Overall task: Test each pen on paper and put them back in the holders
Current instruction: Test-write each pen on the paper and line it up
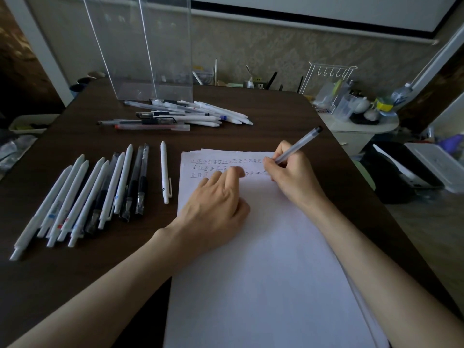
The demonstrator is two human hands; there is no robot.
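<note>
The translucent pen point(298, 146) with a dark end is in the right hand point(288, 177), gripped between the thumb and the curled fingers. Its body slants up and away to the right. The tip meets the paper point(263, 259) at the right end of the third row of small written characters, though the tip itself is partly hidden by the fingers, so I cannot see the contact clearly.

The left hand point(216, 204) lies on the same sheet with its fingers spread loosely and holds nothing; the fingertips cover a part of the lower rows.

Just left of the paper lies one white pen point(164, 172) alone, and further left a row of pens point(82, 197), white and dark, side by side on the dark table point(75, 272). At the far side a loose pile of pens point(180, 115) lies before a clear acrylic holder point(143, 51), which stands upright.
</note>
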